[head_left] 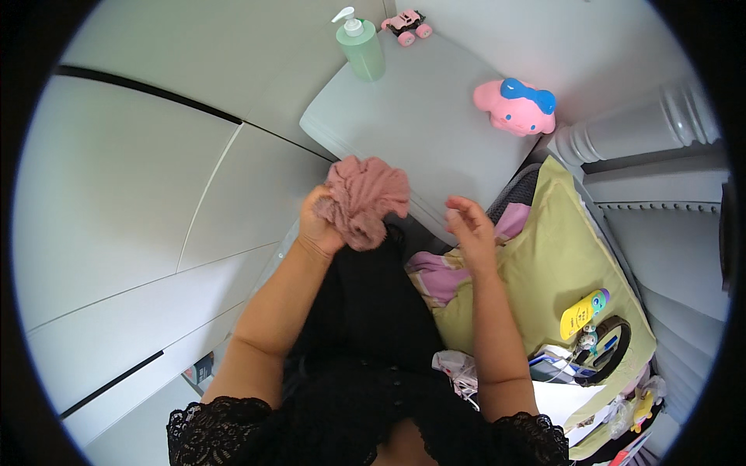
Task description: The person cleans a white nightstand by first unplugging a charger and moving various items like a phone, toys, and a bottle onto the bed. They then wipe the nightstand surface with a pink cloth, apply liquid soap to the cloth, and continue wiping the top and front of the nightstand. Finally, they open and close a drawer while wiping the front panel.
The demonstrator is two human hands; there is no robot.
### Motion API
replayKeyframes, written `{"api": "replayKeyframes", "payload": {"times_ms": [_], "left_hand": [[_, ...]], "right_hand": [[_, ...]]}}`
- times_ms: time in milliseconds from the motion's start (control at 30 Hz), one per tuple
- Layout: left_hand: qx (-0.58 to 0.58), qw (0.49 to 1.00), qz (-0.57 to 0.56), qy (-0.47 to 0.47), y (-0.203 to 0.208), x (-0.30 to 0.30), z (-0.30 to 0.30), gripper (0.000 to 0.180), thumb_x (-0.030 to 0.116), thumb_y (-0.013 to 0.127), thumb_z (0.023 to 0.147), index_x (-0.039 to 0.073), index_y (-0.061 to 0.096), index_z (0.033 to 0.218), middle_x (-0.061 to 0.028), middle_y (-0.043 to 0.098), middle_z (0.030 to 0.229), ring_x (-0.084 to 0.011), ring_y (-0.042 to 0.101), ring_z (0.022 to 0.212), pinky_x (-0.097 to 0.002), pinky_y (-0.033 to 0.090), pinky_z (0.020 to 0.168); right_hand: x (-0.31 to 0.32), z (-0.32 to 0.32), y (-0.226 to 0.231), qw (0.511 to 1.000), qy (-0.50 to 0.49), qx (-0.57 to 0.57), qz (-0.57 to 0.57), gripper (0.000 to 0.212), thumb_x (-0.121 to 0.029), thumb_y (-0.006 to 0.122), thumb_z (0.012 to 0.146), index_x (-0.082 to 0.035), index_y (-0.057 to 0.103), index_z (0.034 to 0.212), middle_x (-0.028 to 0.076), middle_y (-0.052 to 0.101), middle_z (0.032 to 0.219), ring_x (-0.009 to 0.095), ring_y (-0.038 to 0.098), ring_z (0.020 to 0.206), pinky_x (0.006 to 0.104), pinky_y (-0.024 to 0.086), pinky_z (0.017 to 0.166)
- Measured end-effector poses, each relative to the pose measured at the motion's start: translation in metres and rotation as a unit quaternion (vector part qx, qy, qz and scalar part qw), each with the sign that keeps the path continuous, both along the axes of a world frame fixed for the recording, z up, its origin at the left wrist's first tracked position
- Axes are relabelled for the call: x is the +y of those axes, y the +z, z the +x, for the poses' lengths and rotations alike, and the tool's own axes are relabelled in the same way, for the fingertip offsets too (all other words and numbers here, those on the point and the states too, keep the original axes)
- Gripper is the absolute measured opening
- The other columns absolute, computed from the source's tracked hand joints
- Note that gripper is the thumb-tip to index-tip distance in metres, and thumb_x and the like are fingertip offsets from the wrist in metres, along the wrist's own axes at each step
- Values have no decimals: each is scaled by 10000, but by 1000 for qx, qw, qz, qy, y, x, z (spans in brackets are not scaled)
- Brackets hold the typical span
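Note:
My left hand (317, 226) is closed around a bunched, fluffy pink cloth (365, 193), which it holds up near the front edge of the grey bedside surface (435, 116). Folds of the cloth hide some of the fingers. To the right, apart from the cloth, my right hand (472, 233) is raised with its fingers loosely curled and apart, and nothing shows in it. A green pump bottle (364, 53) with a white top stands at the back left of the surface. The pink figure with a blue bow (517, 106) sits at its right side.
A pink toy truck (407, 28) rests at the back. White cabinet doors (124, 179) line the left. On the right, a yellow-green pillow (544, 264) carries a yellow tube (584, 314) and a dark headband (619, 353), beside a grey bed post (637, 128). Purple-pink fabric (439, 276) lies below.

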State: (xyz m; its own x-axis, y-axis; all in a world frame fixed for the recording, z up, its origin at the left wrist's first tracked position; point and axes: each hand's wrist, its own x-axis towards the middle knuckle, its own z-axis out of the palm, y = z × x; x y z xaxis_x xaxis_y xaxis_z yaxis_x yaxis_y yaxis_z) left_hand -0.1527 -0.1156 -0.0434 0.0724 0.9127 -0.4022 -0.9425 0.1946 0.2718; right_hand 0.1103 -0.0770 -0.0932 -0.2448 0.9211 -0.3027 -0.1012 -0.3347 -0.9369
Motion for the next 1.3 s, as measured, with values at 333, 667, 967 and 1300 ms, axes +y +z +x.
{"api": "replayKeyframes", "payload": {"times_ms": [333,667,967,1300], "left_hand": [[-25,994,86,69,73,-46,31,471,217,416,848,-9,522,1246,-190,545,1268,-334,502,1197,-467,379,1057],[35,990,-9,134,99,-107,25,461,292,431,906,16,501,1269,-169,514,1311,-329,474,1226,-479,349,1075],[455,856,42,240,96,-135,23,288,-37,651,803,74,476,1002,-102,503,1173,-228,497,1125,-386,419,988],[801,210,430,360,139,-147,21,311,-63,610,582,146,568,808,-68,459,1148,-332,410,1197,-519,340,1063]], "right_hand": [[-42,-62,100,994,13,101,48,532,-245,648,899,-5,430,1322,109,495,1233,184,537,1061,323,491,842],[-71,-62,110,903,74,414,-87,274,58,510,791,-25,583,1042,86,626,1002,199,600,961,337,506,830],[-96,-70,119,913,13,400,-81,389,105,491,770,-1,529,1143,116,592,1084,214,598,1000,336,505,867],[-167,-104,185,828,157,525,-118,571,-267,639,894,-19,395,1347,113,477,1340,233,484,1229,390,389,1039]]}}
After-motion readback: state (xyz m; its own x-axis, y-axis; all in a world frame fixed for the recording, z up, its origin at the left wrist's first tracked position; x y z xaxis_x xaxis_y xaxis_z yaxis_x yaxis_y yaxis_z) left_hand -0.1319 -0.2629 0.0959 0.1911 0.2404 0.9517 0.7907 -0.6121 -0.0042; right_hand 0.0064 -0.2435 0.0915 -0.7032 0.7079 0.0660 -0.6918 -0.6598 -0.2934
